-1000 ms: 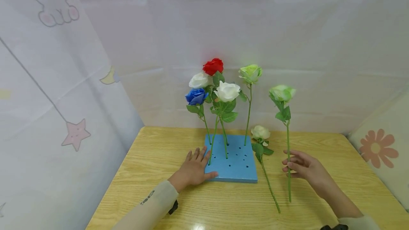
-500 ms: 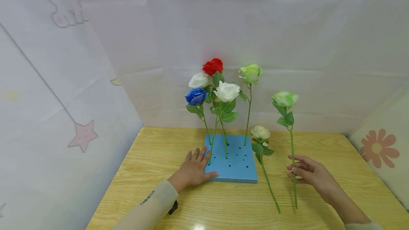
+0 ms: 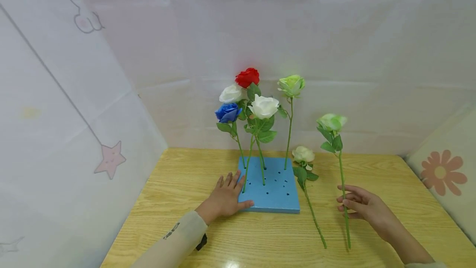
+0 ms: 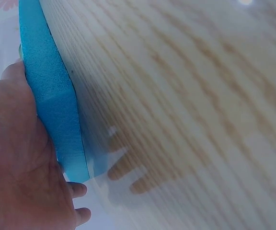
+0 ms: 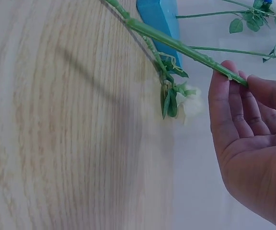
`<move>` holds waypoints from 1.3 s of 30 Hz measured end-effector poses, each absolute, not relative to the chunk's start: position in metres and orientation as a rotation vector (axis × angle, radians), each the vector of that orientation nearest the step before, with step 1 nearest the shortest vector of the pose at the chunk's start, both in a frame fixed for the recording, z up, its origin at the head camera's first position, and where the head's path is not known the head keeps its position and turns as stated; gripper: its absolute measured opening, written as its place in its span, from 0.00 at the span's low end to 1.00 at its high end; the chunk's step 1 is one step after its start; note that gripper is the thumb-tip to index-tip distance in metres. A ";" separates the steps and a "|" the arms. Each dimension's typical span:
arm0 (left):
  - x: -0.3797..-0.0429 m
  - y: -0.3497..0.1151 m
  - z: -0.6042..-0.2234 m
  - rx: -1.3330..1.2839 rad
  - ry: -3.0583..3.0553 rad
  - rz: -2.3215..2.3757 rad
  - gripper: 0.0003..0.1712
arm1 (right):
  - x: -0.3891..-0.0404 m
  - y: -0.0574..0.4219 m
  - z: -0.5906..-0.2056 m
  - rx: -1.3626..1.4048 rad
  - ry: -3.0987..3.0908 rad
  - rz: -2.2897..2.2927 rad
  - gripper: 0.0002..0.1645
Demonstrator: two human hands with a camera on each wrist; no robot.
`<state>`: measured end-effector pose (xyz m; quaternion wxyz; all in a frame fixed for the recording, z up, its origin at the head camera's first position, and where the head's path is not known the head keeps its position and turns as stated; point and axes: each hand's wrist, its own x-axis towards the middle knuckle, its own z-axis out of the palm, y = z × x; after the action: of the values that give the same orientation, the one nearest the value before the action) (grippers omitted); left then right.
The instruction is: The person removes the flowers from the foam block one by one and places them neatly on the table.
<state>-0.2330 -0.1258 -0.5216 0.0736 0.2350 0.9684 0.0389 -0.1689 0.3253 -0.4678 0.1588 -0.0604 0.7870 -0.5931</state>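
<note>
My left hand (image 3: 225, 196) rests flat, fingers spread, on the left edge of a blue foam block (image 3: 277, 202) dotted with small holes. In the left wrist view the palm lies against the block's side (image 4: 56, 110). Stuck upright in the block are a red rose (image 3: 247, 77), a blue rose (image 3: 228, 113), two white roses (image 3: 264, 106) and a light green rose (image 3: 291, 85). To the right, my right hand (image 3: 366, 208) pinches the stem of another pale green rose (image 3: 332, 123) between thumb and fingers, holding it nearly upright. The right wrist view shows that stem (image 5: 186, 50) at the fingertips.
A cream rose (image 3: 303, 154) lies on the wooden table (image 3: 178, 177) between the block and my right hand, its stem pointing toward me. A pale cloth (image 3: 186, 53) with printed figures hangs behind the table and at both sides.
My right hand has moved a little to the right and toward me, carrying the pale green rose lower. The left hand and the block stay in place.
</note>
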 end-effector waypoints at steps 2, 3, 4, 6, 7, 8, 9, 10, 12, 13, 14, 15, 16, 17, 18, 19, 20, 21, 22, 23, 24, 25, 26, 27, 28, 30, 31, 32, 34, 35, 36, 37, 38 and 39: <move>-0.233 -0.126 -0.521 0.704 2.909 0.114 0.57 | -0.169 0.326 -0.469 -0.166 2.253 -1.687 0.42; -0.233 -0.126 -0.521 0.703 2.910 0.114 0.57 | -0.169 0.327 -0.469 -0.165 2.256 -1.683 0.42; -0.233 -0.126 -0.521 0.703 2.910 0.114 0.57 | -0.169 0.327 -0.470 -0.162 2.257 -1.677 0.42; -0.233 -0.126 -0.521 0.705 2.910 0.112 0.57 | -0.168 0.329 -0.471 -0.154 2.250 -1.672 0.42; -0.233 -0.126 -0.522 0.706 2.911 0.114 0.57 | -0.168 0.329 -0.471 -0.155 2.247 -1.668 0.42; -0.233 -0.126 -0.522 0.708 2.912 0.116 0.57 | -0.168 0.330 -0.472 -0.155 2.241 -1.666 0.42; -0.233 -0.126 -0.522 0.710 2.912 0.117 0.58 | -0.168 0.331 -0.473 -0.155 2.237 -1.664 0.42; -0.233 -0.126 -0.523 0.711 2.912 0.115 0.58 | -0.168 0.331 -0.474 -0.154 2.231 -1.663 0.42; -0.233 -0.126 -0.523 0.715 2.914 0.116 0.58 | -0.169 0.333 -0.476 -0.156 2.221 -1.663 0.41; -0.233 -0.126 -0.524 0.715 2.913 0.119 0.58 | -0.169 0.333 -0.477 -0.155 2.217 -1.664 0.41; -0.233 -0.127 -0.524 0.716 2.912 0.121 0.58 | -0.169 0.333 -0.478 -0.153 2.212 -1.666 0.41; -0.234 -0.127 -0.524 0.717 2.911 0.125 0.58 | -0.169 0.333 -0.478 -0.152 2.208 -1.667 0.41; -0.234 -0.127 -0.524 0.716 2.910 0.127 0.58 | -0.169 0.334 -0.479 -0.149 2.204 -1.668 0.41; -0.234 -0.127 -0.524 0.715 2.909 0.131 0.58 | -0.169 0.334 -0.480 -0.148 2.199 -1.669 0.41; -0.234 -0.126 -0.524 0.715 2.908 0.134 0.58 | -0.169 0.334 -0.481 -0.145 2.194 -1.671 0.41; -0.234 -0.127 -0.526 0.718 2.911 0.135 0.58 | -0.169 0.335 -0.481 -0.143 2.189 -1.671 0.41; -0.235 -0.127 -0.527 0.718 2.914 0.136 0.58 | -0.170 0.335 -0.482 -0.142 2.182 -1.671 0.41; -0.235 -0.127 -0.527 0.718 2.914 0.134 0.58 | -0.170 0.336 -0.483 -0.140 2.176 -1.670 0.42; -0.234 -0.127 -0.527 0.717 2.916 0.129 0.58 | -0.170 0.337 -0.484 -0.139 2.169 -1.670 0.42; -0.234 -0.127 -0.527 0.716 2.917 0.128 0.58 | -0.170 0.338 -0.485 -0.131 2.163 -1.669 0.42; -0.234 -0.127 -0.527 0.717 2.918 0.126 0.58 | -0.171 0.339 -0.487 -0.130 2.158 -1.669 0.43; -0.234 -0.127 -0.526 0.716 2.919 0.122 0.58 | -0.171 0.340 -0.488 -0.128 2.152 -1.670 0.43; -0.233 -0.127 -0.525 0.712 2.915 0.119 0.57 | -0.171 0.341 -0.490 -0.127 2.144 -1.674 0.43; -0.233 -0.126 -0.524 0.711 2.911 0.120 0.57 | -0.171 0.342 -0.491 -0.127 2.135 -1.679 0.44; -0.233 -0.126 -0.524 0.712 2.911 0.124 0.57 | -0.171 0.343 -0.492 -0.127 2.128 -1.684 0.44; -0.234 -0.126 -0.526 0.715 2.911 0.132 0.58 | -0.171 0.344 -0.494 -0.135 2.114 -1.694 0.43; -0.235 -0.127 -0.527 0.715 2.910 0.131 0.58 | -0.171 0.344 -0.495 -0.135 2.106 -1.698 0.43; -0.236 -0.127 -0.529 0.717 2.912 0.132 0.59 | -0.171 0.345 -0.495 -0.137 2.101 -1.702 0.42; -0.237 -0.128 -0.533 0.721 2.919 0.134 0.59 | -0.171 0.345 -0.497 -0.139 2.100 -1.703 0.42; -0.238 -0.128 -0.534 0.721 2.922 0.134 0.59 | -0.171 0.345 -0.497 -0.140 2.099 -1.703 0.42; -0.239 -0.129 -0.535 0.720 2.924 0.130 0.60 | -0.171 0.345 -0.498 -0.138 2.099 -1.703 0.42; -0.239 -0.129 -0.536 0.718 2.924 0.132 0.60 | -0.171 0.345 -0.498 -0.135 2.099 -1.701 0.42; -0.239 -0.129 -0.536 0.718 2.926 0.137 0.60 | -0.171 0.345 -0.498 -0.133 2.099 -1.700 0.42; -0.239 -0.129 -0.536 0.717 2.926 0.142 0.60 | -0.171 0.345 -0.498 -0.129 2.100 -1.700 0.43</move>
<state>-0.2387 -0.1288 -0.5361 0.0625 0.2374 0.9683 0.0471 -0.1708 0.3450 -0.4984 0.2167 -0.0465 0.7580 -0.6135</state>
